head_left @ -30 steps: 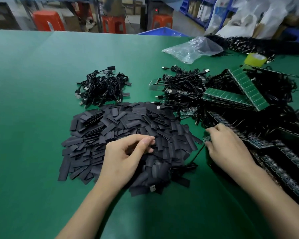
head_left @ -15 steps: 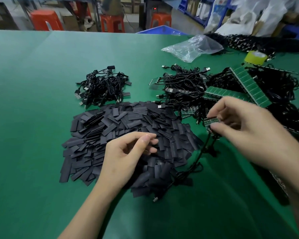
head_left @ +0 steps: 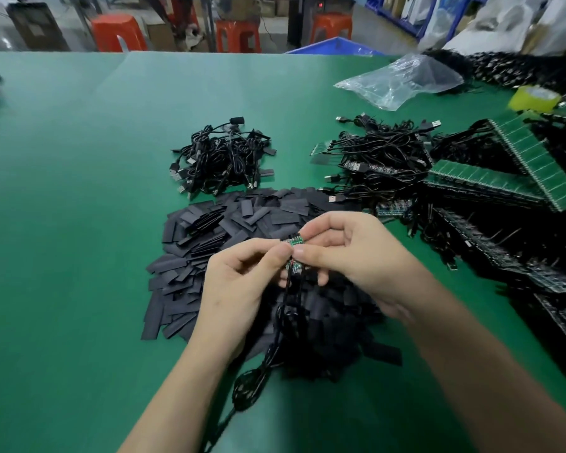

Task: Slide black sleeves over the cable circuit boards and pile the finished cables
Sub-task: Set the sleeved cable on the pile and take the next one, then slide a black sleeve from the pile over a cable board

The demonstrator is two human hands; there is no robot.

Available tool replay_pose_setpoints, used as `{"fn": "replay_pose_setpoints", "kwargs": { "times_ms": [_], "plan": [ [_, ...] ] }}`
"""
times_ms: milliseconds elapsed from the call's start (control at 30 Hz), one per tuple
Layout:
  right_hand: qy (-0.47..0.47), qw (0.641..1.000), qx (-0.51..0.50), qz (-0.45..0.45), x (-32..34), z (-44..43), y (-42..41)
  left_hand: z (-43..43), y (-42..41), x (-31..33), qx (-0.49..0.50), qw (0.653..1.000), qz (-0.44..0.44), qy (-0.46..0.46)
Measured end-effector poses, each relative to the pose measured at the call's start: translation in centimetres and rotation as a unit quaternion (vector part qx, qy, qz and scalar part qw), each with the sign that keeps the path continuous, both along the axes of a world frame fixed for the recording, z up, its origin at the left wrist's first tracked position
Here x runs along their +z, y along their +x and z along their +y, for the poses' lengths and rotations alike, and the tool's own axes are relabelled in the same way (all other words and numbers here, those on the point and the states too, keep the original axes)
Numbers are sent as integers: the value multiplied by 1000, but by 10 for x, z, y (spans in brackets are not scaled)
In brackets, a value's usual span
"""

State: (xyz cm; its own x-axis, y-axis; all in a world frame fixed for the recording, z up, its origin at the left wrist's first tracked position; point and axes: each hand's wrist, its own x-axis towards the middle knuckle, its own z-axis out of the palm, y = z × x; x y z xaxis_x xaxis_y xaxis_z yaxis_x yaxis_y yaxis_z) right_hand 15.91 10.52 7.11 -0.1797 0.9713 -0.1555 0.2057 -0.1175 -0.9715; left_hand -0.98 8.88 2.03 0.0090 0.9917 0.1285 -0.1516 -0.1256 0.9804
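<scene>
My left hand and my right hand meet above the heap of flat black sleeves. Between their fingertips sits a small green circuit board; both hands pinch it. Its black cable hangs down toward me and coils on the mat. Whether a sleeve is between the fingers is hidden. A pile of finished cables lies beyond the sleeves. Unsleeved cables with boards lie tangled at the right.
Green board panels and more black cables cover the right side of the green mat. A clear plastic bag and a yellow tape roll sit at the far right. Red stools stand beyond the table.
My right hand carried a circuit board with its cable from the right-hand stock to the middle. My left hand rose from the sleeves to meet it, and both now pinch the board.
</scene>
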Motion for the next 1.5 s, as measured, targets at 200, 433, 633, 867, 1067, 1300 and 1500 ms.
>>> {"fn": "replay_pose_setpoints", "kwargs": {
  "times_ms": [200,433,633,867,1067,1300,1500],
  "plan": [
    [60,997,40,16,-21,3,2,5,-7,0,-1,999,-11,-43],
    [61,992,40,107,-38,-1,-2,5,-8,-1,-16,999,0,-45],
    [20,986,33,162,-43,-3,-3,3,-7,3,-49,995,-43,-75],
    [-62,967,66,239,-40,-8,-5,0,-11,5,-72,984,-87,-139],
    [-106,939,116,305,-21,-8,5,2,-11,11,-84,977,-154,-120],
    [-71,939,99,320,27,-1,59,4,-25,15,-56,976,-187,-93],
    [-2,998,-64,2,16,0,85,4,-25,10,-32,998,-47,-37]
  ]
}}
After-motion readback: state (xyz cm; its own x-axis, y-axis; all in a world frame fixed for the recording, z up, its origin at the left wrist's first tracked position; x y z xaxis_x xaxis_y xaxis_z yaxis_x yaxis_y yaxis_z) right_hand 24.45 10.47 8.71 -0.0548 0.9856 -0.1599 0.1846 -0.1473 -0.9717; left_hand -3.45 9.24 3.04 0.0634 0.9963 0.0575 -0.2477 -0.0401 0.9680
